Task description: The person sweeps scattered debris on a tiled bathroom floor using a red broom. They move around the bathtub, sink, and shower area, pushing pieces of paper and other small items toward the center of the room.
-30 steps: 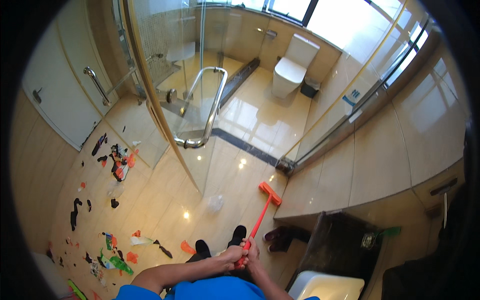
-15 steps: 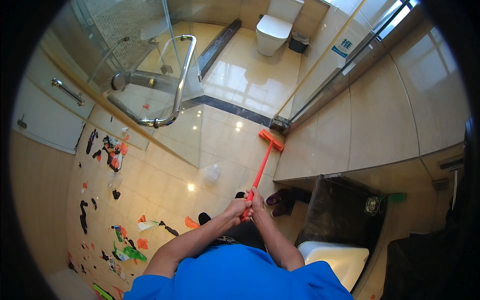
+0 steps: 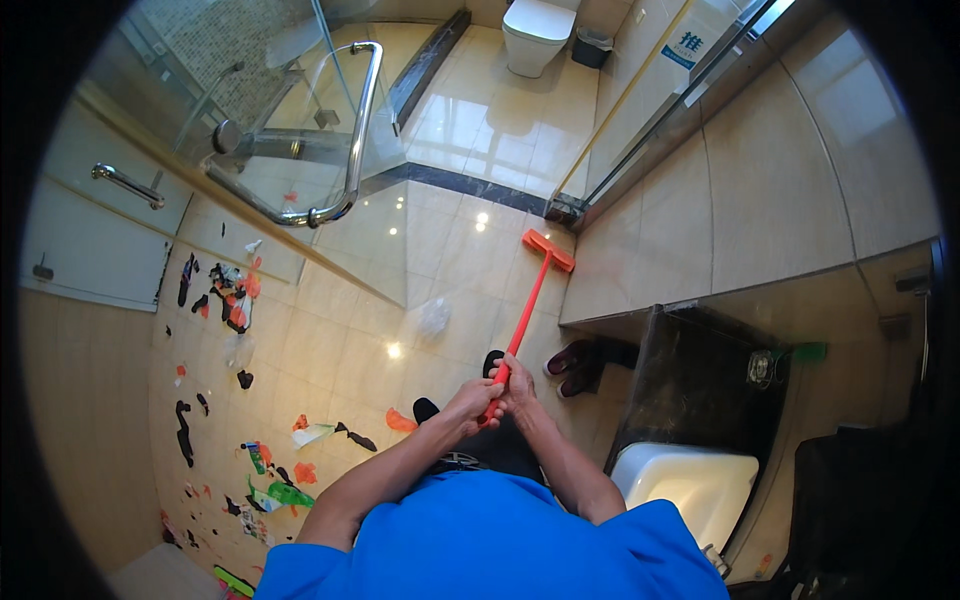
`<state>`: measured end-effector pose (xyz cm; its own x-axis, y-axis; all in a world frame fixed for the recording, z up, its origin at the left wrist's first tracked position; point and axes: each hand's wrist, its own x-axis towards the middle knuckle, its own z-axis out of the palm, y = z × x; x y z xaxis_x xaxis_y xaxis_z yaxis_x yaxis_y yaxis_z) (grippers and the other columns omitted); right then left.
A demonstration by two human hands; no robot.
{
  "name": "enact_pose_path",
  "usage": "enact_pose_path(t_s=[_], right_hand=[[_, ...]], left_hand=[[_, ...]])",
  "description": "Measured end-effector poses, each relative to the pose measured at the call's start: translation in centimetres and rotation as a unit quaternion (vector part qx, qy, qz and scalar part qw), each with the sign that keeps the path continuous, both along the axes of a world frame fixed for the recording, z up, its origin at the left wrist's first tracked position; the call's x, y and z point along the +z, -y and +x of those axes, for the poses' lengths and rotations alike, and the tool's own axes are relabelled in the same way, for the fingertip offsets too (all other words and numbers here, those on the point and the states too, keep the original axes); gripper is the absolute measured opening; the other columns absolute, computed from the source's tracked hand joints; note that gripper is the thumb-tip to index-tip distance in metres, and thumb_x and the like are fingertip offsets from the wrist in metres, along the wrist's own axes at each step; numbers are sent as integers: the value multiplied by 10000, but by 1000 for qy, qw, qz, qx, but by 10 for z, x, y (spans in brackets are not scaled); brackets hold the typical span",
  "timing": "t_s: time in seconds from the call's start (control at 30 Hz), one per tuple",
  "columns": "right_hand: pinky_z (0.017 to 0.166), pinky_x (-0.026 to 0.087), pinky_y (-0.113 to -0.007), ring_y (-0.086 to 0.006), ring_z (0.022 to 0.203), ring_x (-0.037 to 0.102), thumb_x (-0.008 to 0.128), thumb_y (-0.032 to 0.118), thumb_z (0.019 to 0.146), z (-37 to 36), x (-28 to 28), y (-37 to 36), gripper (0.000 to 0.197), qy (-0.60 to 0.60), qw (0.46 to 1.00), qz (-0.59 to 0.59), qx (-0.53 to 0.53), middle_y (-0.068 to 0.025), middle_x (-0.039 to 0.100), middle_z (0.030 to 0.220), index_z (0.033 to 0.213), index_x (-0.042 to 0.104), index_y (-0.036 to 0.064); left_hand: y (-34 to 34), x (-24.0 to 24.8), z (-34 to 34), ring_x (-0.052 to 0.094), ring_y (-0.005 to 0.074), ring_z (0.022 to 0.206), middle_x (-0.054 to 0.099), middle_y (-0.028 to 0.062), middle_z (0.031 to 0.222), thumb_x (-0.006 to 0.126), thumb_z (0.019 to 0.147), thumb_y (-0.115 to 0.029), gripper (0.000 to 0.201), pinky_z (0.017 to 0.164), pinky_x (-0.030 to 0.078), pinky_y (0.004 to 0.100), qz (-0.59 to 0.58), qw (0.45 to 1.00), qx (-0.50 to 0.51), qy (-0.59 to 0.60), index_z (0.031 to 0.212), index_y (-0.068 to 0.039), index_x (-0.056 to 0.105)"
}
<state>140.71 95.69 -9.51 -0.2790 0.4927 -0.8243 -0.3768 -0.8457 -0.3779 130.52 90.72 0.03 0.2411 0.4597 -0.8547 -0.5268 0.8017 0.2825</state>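
Observation:
Both my hands are closed around the upper handle of a red broom [image 3: 524,322]. My left hand [image 3: 474,403] grips close to the handle's end, and my right hand [image 3: 517,384] is wrapped on just beside it. Out in front, the wide orange head of the broom rests on the tiled floor in the corner where the right wall meets the glass door's frame. A crumpled clear plastic bag [image 3: 433,316] lies left of the handle. Closer to my feet is an orange scrap [image 3: 400,420].
Scattered litter [image 3: 240,300], in black, orange, white and green, covers the left floor. An open glass door with a chrome handle [image 3: 360,140] reaches in from the left. Ahead are a dark threshold [image 3: 470,188], a toilet [image 3: 538,30] and a bin [image 3: 592,47]; a white basin [image 3: 690,480] is at right.
My view has tilted, so the room sits higher in the picture. My hands keep their hold, and the broom head stays in about the same place by the door frame.

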Motion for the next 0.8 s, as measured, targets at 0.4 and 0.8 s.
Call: enact_pose_path(t_s=[0.4, 0.8], right_hand=[[634, 463, -330, -212, 654, 535, 468, 285, 847, -31, 48, 83, 284, -52, 998, -34, -2, -111, 541, 701, 896, 464, 5], [558, 452, -331, -205, 590, 512, 474, 310, 841, -7, -14, -12, 280, 8, 1000, -1, 3, -90, 517, 640, 832, 479, 30]], left_hand=[[77, 47, -49, 449, 84, 448, 492, 29, 630, 429, 895, -184, 127, 333, 360, 207, -23, 999, -16, 18, 922, -65, 461], [-7, -1, -4, 430, 86, 446, 479, 23, 611, 425, 893, -195, 135, 337, 349, 205, 5, 1000, 19, -9, 908, -67, 465]])
